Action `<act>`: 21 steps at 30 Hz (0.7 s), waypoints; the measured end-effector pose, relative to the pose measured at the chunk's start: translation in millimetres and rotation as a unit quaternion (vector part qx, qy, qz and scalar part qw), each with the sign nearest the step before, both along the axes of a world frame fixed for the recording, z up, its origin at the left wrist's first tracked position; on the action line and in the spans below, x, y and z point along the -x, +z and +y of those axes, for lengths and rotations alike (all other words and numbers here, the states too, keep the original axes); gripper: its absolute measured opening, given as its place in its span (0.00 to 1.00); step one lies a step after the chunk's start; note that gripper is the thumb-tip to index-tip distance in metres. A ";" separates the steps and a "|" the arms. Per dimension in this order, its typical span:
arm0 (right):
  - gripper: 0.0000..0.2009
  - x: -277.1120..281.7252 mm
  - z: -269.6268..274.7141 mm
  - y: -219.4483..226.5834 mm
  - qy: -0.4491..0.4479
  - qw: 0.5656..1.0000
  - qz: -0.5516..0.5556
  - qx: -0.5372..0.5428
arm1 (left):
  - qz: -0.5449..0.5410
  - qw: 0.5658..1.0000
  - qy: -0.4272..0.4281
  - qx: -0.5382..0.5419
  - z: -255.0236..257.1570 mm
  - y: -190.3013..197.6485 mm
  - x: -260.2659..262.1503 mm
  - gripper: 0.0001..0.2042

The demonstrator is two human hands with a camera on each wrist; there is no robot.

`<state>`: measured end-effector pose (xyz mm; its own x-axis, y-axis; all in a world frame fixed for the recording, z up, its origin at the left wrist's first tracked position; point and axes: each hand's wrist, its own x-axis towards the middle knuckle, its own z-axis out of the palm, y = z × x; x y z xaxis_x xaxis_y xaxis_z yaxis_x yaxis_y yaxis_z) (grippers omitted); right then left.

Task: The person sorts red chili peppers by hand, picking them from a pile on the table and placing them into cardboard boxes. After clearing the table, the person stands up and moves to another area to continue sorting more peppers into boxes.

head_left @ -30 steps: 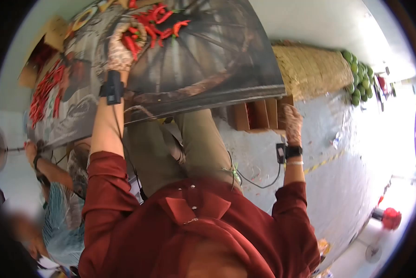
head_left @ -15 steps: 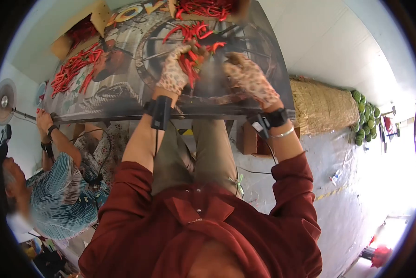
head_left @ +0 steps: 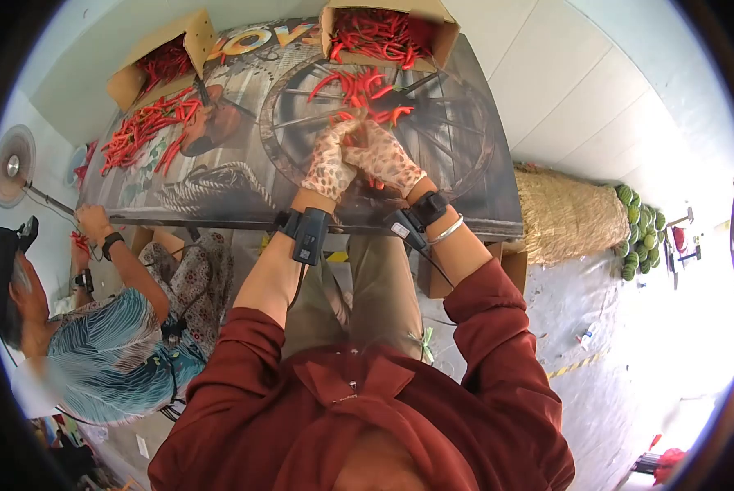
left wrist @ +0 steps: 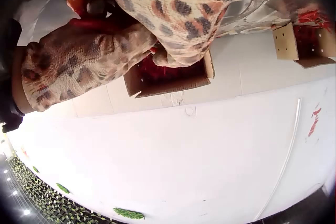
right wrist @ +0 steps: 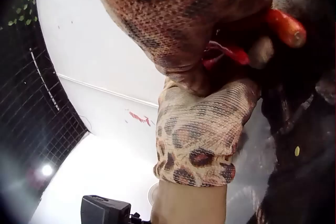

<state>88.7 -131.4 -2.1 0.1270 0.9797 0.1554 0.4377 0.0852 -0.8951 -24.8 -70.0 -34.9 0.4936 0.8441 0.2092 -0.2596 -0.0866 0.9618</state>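
Both hands wear spotted gloves and meet over the table's middle. The left hand (head_left: 329, 164) has its fingers curled round red chilies, which are mostly hidden in the head view. Against it, the right hand (head_left: 383, 159) grips at the same bunch. In the right wrist view, a red chili (right wrist: 235, 54) and an orange-red one (right wrist: 287, 27) show between the left hand (right wrist: 199, 134) and right hand (right wrist: 184, 19). The left wrist view shows the left hand (left wrist: 176, 14) overlapping the right hand (left wrist: 84, 64). Loose chilies (head_left: 357, 85) lie just beyond the hands.
Two cardboard boxes of chilies, one behind the hands (head_left: 328, 34) and one at back left (head_left: 199, 42), lie on the table (head_left: 244, 209). More chilies (head_left: 142, 131) lie at left. Another person (head_left: 121, 327) sits at left. A straw-coloured bundle (head_left: 571, 214) and green melons (head_left: 643, 233) are at right.
The right hand has come up from the box below the table edge and joined the left hand at the chilies. The left hand has moved right in view, and the head view has shifted.
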 end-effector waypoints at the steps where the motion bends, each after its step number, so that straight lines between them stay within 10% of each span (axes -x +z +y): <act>1: 0.25 -0.9 1.8 -2.4 0.007 1.000 0.007 -0.001 | 0.003 1.000 0.001 0.002 -0.5 3.2 -0.7 0.16; 5: 0.22 3.2 4.8 -0.3 0.034 0.996 0.051 -0.059 | -0.229 0.908 -0.068 0.345 -9.2 21.3 -0.1 0.12; 7: 0.18 4.5 2.4 11.8 -0.025 1.000 0.000 0.012 | -0.011 0.998 0.032 -0.054 -9.8 13.1 1.7 0.14; 8: 0.16 0.9 6.1 3.8 -0.026 0.997 -0.017 -0.066 | 0.103 0.958 0.079 -0.256 -9.2 10.2 2.2 0.16; 12: 0.18 -12.1 8.5 4.6 -0.073 0.997 0.037 0.011 | 0.145 0.889 0.142 -0.411 7.1 -3.5 4.5 0.15; 16: 0.10 -38.9 -9.8 5.4 -0.112 0.961 0.250 -0.025 | -0.037 0.999 0.031 -0.009 -14.1 0.2 25.0 0.19; 19: 0.09 -52.6 -65.4 27.3 -0.156 0.946 0.275 -0.069 | 0.093 0.990 0.097 0.049 -53.2 34.5 52.5 0.26; 21: 0.10 -65.8 -111.5 19.7 -0.192 0.929 0.305 -0.081 | 0.133 0.979 0.121 -0.099 -30.9 -10.5 76.8 0.20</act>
<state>154.5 -242.8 17.7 0.5759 0.8135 0.0813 -0.1213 0.1833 -0.9755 -101.6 -100.9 -45.4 0.3433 0.8992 0.2712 0.0494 -0.3056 0.9509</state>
